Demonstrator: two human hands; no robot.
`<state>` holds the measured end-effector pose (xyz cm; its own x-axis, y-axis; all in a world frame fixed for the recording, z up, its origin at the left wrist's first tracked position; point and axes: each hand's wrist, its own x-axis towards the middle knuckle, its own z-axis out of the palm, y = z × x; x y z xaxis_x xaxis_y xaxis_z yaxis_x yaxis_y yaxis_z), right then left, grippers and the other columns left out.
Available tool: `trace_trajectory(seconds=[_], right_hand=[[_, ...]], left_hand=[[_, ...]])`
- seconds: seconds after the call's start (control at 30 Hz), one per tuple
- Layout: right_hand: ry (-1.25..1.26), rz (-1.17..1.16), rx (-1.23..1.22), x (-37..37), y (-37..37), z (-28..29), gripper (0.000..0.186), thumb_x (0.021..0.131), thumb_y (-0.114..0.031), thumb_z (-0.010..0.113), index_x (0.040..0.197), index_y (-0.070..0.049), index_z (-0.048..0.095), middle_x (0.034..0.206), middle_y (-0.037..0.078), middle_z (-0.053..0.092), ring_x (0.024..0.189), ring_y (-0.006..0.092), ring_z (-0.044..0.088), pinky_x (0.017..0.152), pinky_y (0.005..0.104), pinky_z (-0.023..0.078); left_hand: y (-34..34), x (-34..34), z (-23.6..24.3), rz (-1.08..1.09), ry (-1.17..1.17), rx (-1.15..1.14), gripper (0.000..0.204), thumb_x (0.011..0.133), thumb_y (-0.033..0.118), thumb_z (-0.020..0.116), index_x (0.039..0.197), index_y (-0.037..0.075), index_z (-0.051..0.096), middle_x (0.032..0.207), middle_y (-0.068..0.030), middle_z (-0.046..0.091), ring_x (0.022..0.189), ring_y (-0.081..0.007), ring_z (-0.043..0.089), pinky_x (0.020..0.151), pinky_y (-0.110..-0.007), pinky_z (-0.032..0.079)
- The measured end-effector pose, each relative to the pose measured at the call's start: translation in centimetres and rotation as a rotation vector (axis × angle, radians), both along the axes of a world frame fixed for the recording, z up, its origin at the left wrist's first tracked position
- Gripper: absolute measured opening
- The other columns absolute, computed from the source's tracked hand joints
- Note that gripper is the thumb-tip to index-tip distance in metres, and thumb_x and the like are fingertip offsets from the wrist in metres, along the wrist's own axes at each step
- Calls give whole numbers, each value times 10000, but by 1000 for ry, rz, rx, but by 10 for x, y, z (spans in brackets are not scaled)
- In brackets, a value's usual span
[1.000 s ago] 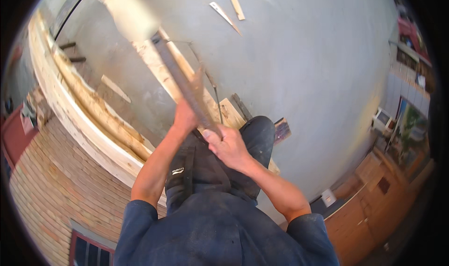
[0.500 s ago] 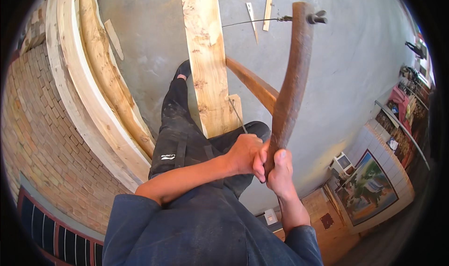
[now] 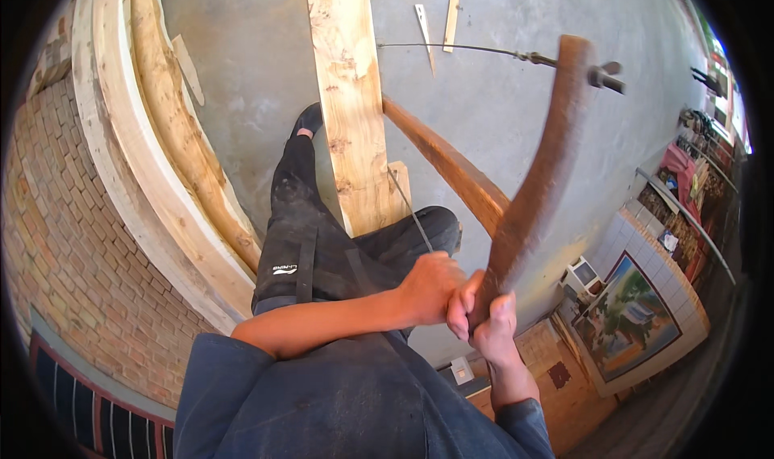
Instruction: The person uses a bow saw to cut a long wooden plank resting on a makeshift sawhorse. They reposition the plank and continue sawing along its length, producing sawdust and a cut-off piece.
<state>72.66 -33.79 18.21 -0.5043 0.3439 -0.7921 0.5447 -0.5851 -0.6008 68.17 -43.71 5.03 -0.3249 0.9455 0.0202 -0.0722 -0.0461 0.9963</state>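
Both hands are closed around the near end of a brown wooden frame saw, the left hand wrapped over the right hand at the base of its upright arm. The saw rises to the right of a pale wooden plank that runs away over the concrete floor, its thin blade meeting the plank's near end. Curved timber beams lie along the brick wall on the left.
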Motion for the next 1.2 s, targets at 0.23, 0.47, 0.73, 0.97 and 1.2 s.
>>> trace_trajectory(seconds=[0.23,0.47,0.73,0.97,1.2], right_hand=[[-5,4,6,-9,13,-54,755,969,-798,510,889,-49,465,569,74,495,427,134,418,396,281,337],[39,34,0,18,8,13,762,928,-815,567,879,-59,476,547,64,492,441,131,440,412,276,338],[11,15,-22,5,15,-55,676,1040,-695,486,847,-47,511,603,74,559,468,116,475,428,276,357],[14,75,29,-5,7,-15,703,1026,-733,468,900,-41,478,584,92,529,442,141,451,418,280,361],[-9,53,59,-3,4,-28,708,1027,-739,453,882,-47,480,559,83,523,427,132,438,410,280,352]], left_hand=[[12,-5,-45,-38,51,-92,378,567,391,870,623,194,551,637,-21,606,647,-282,618,645,-421,434],[4,24,3,-4,85,43,360,606,363,787,713,173,501,656,-38,525,615,-279,535,586,-426,392],[14,4,-51,36,81,-86,411,542,397,876,657,174,550,648,-24,610,653,-278,636,629,-413,441],[6,-1,-15,-14,55,-77,350,629,380,823,654,174,540,643,-34,585,639,-292,613,615,-432,432],[8,0,-27,49,94,-46,314,663,345,805,670,170,544,655,-46,583,667,-281,621,628,-424,450]])
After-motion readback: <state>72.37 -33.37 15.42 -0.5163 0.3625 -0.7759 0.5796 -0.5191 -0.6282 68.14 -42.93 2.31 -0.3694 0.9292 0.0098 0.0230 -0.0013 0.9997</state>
